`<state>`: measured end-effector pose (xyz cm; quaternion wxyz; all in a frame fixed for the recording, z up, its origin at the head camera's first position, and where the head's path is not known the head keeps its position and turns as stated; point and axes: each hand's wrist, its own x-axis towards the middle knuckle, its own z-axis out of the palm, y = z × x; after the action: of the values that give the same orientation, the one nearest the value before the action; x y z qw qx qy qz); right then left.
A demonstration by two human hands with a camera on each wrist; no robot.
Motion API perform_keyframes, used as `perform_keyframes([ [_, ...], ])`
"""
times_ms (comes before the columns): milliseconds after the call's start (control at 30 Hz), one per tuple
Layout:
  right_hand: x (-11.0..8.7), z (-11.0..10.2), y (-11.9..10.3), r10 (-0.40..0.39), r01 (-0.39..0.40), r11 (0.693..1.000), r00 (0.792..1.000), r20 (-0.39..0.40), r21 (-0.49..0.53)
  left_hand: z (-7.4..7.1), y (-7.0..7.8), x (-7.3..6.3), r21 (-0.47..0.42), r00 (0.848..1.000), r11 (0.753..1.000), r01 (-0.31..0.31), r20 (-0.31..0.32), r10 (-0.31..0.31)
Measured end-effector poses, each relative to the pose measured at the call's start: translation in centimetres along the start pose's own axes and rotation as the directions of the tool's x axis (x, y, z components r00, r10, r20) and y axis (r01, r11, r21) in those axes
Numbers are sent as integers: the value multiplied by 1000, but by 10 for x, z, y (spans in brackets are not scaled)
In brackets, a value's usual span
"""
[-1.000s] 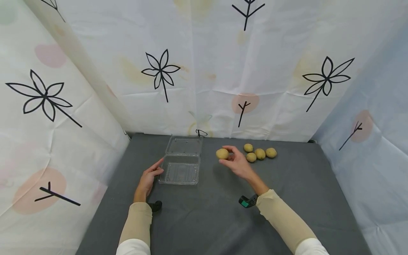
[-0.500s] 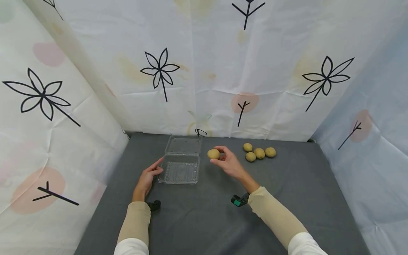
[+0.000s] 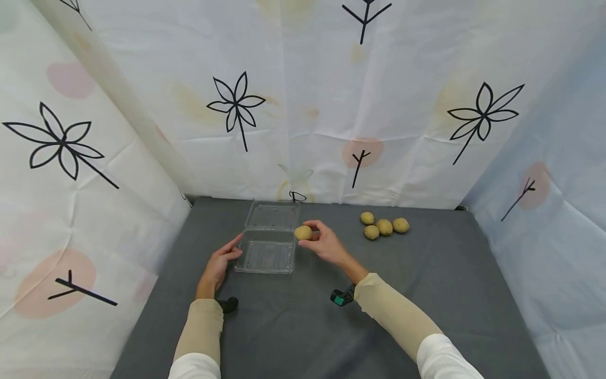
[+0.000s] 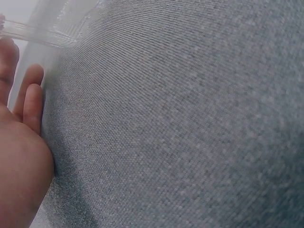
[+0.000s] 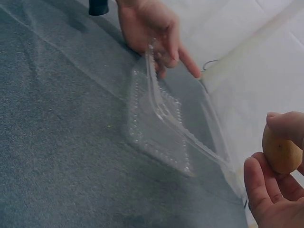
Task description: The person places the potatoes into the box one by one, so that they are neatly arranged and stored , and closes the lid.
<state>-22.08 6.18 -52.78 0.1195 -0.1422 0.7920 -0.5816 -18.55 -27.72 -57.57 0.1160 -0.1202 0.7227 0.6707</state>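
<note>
A clear plastic clamshell container [image 3: 270, 271] lies on the grey cloth with its lid [image 3: 273, 215] folded back. At its left side my left hand [image 3: 219, 267] holds the rim, thumb near the edge and index finger stretched along the side. No food shows in its base. My right hand [image 3: 327, 246] pinches a potato [image 3: 303, 232] between thumb and fingertips, just above the container's right rim. The right wrist view shows this potato [image 5: 281, 151] beside the container [image 5: 156, 118]. In the left wrist view only a corner of the container [image 4: 71, 35] shows beyond my fingers.
Several more potatoes [image 3: 385, 227] lie grouped on the cloth at the back right. Printed white curtains [image 3: 312, 105] enclose the table [image 3: 303, 331] at the back and both sides.
My right hand has carried the potato leftward, from between the potato group and the container to the container's right rim. My left hand has stayed at the container's left side.
</note>
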Motion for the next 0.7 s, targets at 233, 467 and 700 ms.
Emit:
perform_keyframes([
  [233,6,10,2,2,-2,1000,1000,13,-14,1,0,1,-6,1000,1000,4,7,-4],
  [467,10,17,0,43,-42,998,999,22,-37,0,-6,5,15,1000,1000,7,-17,-7],
  [700,18,23,2,41,-38,997,999,37,-60,4,15,-9,18,1000,1000,15,20,-16],
])
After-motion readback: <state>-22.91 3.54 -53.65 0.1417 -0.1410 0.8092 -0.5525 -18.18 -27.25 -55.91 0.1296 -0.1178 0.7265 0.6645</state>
